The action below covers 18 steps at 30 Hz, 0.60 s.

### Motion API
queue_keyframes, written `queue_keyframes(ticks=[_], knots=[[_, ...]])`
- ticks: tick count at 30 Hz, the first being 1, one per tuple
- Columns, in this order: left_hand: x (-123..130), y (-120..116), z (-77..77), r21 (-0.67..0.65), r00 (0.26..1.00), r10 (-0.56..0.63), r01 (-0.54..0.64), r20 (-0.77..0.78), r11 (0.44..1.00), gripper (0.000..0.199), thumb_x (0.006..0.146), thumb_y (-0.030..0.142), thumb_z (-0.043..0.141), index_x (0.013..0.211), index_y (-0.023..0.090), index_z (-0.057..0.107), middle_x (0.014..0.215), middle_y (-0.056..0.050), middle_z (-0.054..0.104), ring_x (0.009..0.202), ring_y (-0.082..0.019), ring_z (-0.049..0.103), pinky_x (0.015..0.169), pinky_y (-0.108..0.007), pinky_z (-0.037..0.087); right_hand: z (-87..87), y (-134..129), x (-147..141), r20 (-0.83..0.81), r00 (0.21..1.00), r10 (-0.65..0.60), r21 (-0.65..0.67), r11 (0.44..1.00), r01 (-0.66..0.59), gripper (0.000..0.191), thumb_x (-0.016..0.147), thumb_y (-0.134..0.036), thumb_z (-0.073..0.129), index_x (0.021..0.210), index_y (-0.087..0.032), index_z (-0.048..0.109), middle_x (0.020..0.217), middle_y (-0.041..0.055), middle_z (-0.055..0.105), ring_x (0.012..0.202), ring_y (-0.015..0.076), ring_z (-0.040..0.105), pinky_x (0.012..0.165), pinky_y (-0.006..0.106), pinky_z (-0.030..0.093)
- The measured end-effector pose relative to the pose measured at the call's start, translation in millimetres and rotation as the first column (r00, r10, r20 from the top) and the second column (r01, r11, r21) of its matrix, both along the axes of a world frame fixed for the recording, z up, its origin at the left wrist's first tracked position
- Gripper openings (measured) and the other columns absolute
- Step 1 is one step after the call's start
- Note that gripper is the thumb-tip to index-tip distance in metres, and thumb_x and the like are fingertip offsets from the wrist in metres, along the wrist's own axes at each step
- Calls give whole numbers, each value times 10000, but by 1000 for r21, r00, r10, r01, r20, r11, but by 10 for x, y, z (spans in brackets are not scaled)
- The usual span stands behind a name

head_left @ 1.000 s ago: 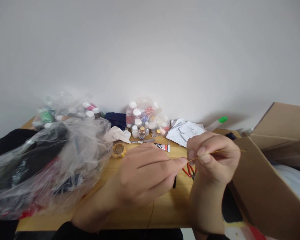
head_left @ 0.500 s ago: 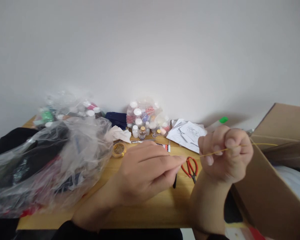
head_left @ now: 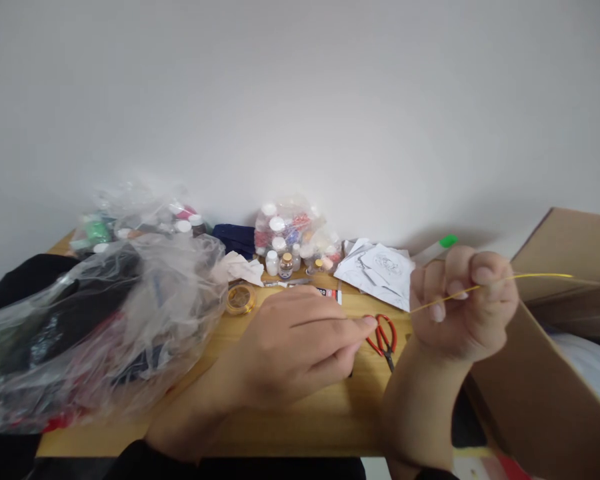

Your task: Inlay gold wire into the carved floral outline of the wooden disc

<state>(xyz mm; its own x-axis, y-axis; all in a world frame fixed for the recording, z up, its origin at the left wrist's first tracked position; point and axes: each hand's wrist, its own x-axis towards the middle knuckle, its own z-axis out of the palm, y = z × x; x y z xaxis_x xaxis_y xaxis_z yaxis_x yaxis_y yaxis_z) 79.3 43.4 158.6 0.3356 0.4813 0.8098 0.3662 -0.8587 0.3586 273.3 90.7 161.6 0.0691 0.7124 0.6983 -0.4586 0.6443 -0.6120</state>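
Both hands hung above the table (head_left: 300,427), the yellow wire (head_left: 543,275) at the right.
The left hand (head_left: 305,340) pointed rightward, knuckles up, fingers gathered; its hidden thumb left its grip untellable. Behind it, a tube (head_left: 330,294) showed "00". The right hand (head_left: 465,307), raised and curled, pinched the wire between thumb and finger, before a cardboard box (head_left: 545,373).

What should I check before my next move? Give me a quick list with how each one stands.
1. Right hand gripping the yellow strand: ok, pinched.
2. Left hand gripping the strand: cannot tell, its visible end fades before those fingertips.
3. Spool resting on the table: ok.
4. Red-handled tool in view: ok, beyond the left fingertips.
5. Tube fully visible: not ok, left hand covers part.
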Motion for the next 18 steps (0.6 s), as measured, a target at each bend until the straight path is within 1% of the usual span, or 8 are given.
queue_keyframes(ticks=[3, 8, 13, 18], knots=[[-4, 11, -2, 7, 1000, -12, 13, -17, 1000, 100, 876, 102, 571, 917, 152, 647, 731, 24, 666, 656, -67, 594, 661, -209, 486, -6, 7, 20, 9, 1000, -7, -1, 1000, 7, 23, 785, -189, 659, 795, -197, 677, 594, -57, 470, 346, 24, 376, 279, 210, 223], [-39, 34, -8, 30, 999, -4, 5, -51, 1000, 97, 881, 116, 571, 917, 165, 646, 724, 38, 659, 659, -65, 585, 679, -198, 483, -10, 22, 48, 14, 1000, -26, 9, 1000, 26, 18, 780, -191, 660, 791, -203, 667, 588, -61, 454, 344, 24, 354, 278, 204, 213], [-113, 70, 3, -19, 999, -4, 3, -52, 1000, 83, 892, 118, 575, 919, 154, 645, 777, 2, 671, 727, -91, 600, 709, -219, 489, 15, 31, 74, 10, 999, -47, 29, 999, 46, 20, 787, -178, 656, 785, -193, 669, 576, -67, 441, 343, 27, 347, 277, 203, 206], [-150, 102, 1, 23, 995, 45, -43, -87, 999, 99, 914, 123, 544, 936, 157, 635, 824, -9, 682, 760, -105, 597, 718, -240, 487, 35, 24, 85, 17, 995, -103, 47, 994, 102, 24, 799, -178, 657, 785, -194, 667, 577, -69, 454, 338, 23, 352, 287, 199, 232]])
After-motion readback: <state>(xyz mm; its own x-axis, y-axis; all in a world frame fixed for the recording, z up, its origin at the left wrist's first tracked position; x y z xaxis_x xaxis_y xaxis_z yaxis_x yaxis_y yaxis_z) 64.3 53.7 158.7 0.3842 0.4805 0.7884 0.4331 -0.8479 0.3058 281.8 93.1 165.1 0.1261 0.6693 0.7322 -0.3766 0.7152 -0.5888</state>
